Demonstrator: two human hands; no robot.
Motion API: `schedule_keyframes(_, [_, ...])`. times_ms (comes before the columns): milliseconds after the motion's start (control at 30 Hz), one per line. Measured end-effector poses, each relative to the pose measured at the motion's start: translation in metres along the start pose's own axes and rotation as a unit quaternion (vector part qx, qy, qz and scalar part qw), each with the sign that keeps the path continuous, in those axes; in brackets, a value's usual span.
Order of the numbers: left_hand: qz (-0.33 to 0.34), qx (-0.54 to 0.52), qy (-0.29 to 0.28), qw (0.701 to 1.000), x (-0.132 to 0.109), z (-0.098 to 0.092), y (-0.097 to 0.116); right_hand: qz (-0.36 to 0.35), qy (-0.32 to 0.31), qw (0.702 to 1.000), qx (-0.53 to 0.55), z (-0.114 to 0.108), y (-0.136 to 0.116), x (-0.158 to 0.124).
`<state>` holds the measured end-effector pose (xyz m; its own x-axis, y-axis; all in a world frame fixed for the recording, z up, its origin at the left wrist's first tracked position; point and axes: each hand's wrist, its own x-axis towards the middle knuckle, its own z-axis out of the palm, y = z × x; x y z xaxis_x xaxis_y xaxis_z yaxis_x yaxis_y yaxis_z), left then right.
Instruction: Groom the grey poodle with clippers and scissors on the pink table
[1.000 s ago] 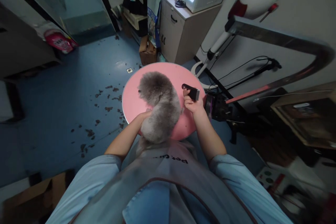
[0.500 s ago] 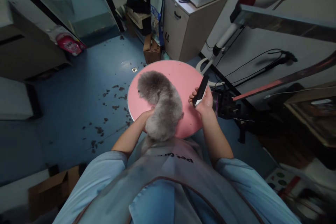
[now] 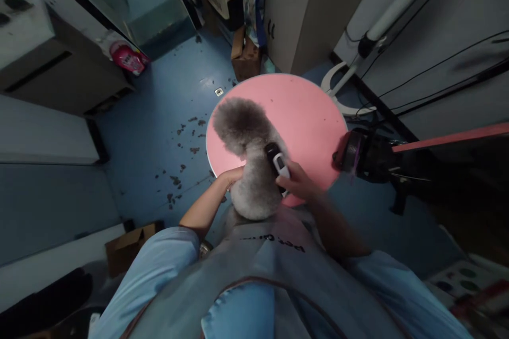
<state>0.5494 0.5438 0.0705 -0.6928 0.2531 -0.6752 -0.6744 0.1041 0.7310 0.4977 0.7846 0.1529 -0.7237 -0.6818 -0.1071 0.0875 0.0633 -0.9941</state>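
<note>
A fluffy grey dog (image 3: 254,180) is on the round pink table (image 3: 306,111), its rump towards my apron and its darker head at the far left. My right hand (image 3: 296,180) is closed round a black and white hair clipper (image 3: 280,163), which lies against the dog's right flank. On the other side, my left hand (image 3: 235,175) touches the dog low on its body. Its fingers are hidden by the fur, so their grip does not show.
Clumps of cut fur (image 3: 175,180) litter the blue floor left of the table. A black device (image 3: 358,156) on an arm juts in at the table's right edge. Behind stand a cardboard box (image 3: 245,61) and a cabinet (image 3: 294,21). A white stand base (image 3: 338,87) is at the back right.
My right hand has moved left from beside the dog and turned over, bringing the clipper to the dog's flank. The left hand stays at the dog's side. The view has tilted down.
</note>
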Motion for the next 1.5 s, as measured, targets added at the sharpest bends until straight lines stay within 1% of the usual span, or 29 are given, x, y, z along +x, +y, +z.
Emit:
schedule_keyframes(67, [-0.013,0.016,0.014,1.0,0.001,-0.004,0.003,-0.018,-0.065,0.99,-0.125,0.007,-0.014,-0.004])
schedule_keyframes(100, [-0.019,0.027,0.02,0.999,0.001,-0.007,0.004,-0.02,-0.092,0.982,-0.165,0.009,-0.019,-0.007])
schedule_keyframes(167, [-0.03,0.046,0.026,0.998,0.002,-0.012,0.006,-0.008,-0.129,0.968,-0.215,0.013,-0.023,-0.013])
schedule_keyframes(233, [-0.042,0.055,0.023,0.997,0.003,-0.015,0.007,0.0,-0.142,0.96,-0.242,0.016,-0.022,-0.017])
schedule_keyframes(333, [-0.05,0.067,0.012,0.996,0.002,-0.014,0.007,-0.018,-0.139,0.955,-0.26,0.017,-0.016,-0.021])
schedule_keyframes(500, [-0.025,0.08,0.01,0.996,0.001,-0.012,0.01,-0.046,-0.133,0.955,-0.261,0.015,-0.011,-0.02])
schedule_keyframes(600, [-0.002,0.09,0.042,0.995,-0.001,-0.016,0.013,-0.048,-0.126,0.96,-0.247,0.014,-0.009,-0.018])
schedule_keyframes(700, [0.037,0.078,0.107,0.99,-0.003,-0.02,0.017,-0.055,-0.123,0.973,-0.189,0.016,-0.002,-0.018])
schedule_keyframes(767, [0.055,0.066,0.143,0.986,-0.004,-0.019,0.021,-0.055,-0.098,0.989,-0.097,0.018,0.009,-0.022])
schedule_keyframes(800, [0.058,0.064,0.153,0.984,-0.004,-0.017,0.023,-0.042,-0.076,0.996,-0.031,0.02,0.017,-0.025])
schedule_keyframes(833, [0.058,0.07,0.155,0.984,-0.004,-0.015,0.024,-0.021,-0.048,0.998,0.044,0.021,0.024,-0.029])
schedule_keyframes(867, [0.055,0.087,0.155,0.983,-0.004,-0.014,0.026,0.007,-0.012,0.992,0.127,0.022,0.032,-0.032])
schedule_keyframes(900, [0.054,0.111,0.155,0.98,-0.004,-0.012,0.027,0.039,0.028,0.976,0.212,0.023,0.038,-0.036])
schedule_keyframes(967, [0.057,0.163,0.148,0.974,-0.005,-0.011,0.028,0.098,0.11,0.919,0.367,0.024,0.045,-0.044])
schedule_keyframes(1033, [0.061,0.223,0.147,0.962,-0.009,-0.015,0.029,0.122,0.187,0.852,0.474,0.026,0.045,-0.053])
schedule_keyframes(1067, [0.068,0.254,0.154,0.953,-0.012,-0.018,0.031,0.121,0.212,0.828,0.505,0.029,0.043,-0.058])
schedule_keyframes(1100, [0.089,0.288,0.169,0.938,-0.015,-0.02,0.033,0.11,0.23,0.817,0.517,0.034,0.04,-0.064])
schedule_keyframes(1133, [0.13,0.325,0.188,0.918,-0.019,-0.023,0.038,0.093,0.247,0.817,0.513,0.041,0.037,-0.07])
schedule_keyframes(1167, [0.195,0.36,0.204,0.889,-0.023,-0.024,0.044,0.075,0.269,0.824,0.493,0.051,0.034,-0.077])
schedule_keyframes(1200, [0.29,0.383,0.203,0.854,-0.027,-0.023,0.052,0.059,0.293,0.839,0.455,0.063,0.031,-0.084])
schedule_keyframes(1233, [0.401,0.392,0.162,0.812,-0.033,-0.02,0.059,0.045,0.319,0.857,0.402,0.078,0.026,-0.091])
schedule_keyframes(1267, [0.506,0.4,0.084,0.759,-0.039,-0.014,0.066,0.036,0.343,0.875,0.339,0.096,0.021,-0.099])
schedule_keyframes(1300, [0.581,0.416,-0.021,0.699,-0.046,-0.005,0.071,0.032,0.358,0.893,0.271,0.116,0.016,-0.106])
schedule_keyframes(1333, [0.614,0.446,-0.137,0.636,-0.053,0.005,0.073,0.035,0.367,0.906,0.206,0.139,0.01,-0.114])
schedule_keyframes(1367, [0.606,0.488,-0.242,0.58,-0.061,0.015,0.072,0.045,0.374,0.914,0.151,0.165,0.005,-0.121])
schedule_keyframes(1400, [0.576,0.52,-0.332,0.536,-0.068,0.026,0.067,0.06,0.391,0.911,0.114,0.192,0.0,-0.127])
schedule_keyframes(1433, [0.525,0.549,-0.404,0.509,-0.074,0.036,0.059,0.078,0.433,0.893,0.096,0.22,-0.003,-0.132])
schedule_keyframes(1467, [0.468,0.573,-0.454,0.497,-0.079,0.045,0.048,0.098,0.496,0.858,0.092,0.249,-0.004,-0.136])
schedule_keyframes(1500, [0.419,0.586,-0.482,0.498,-0.083,0.053,0.036,0.117,0.574,0.805,0.096,0.278,-0.003,-0.137])
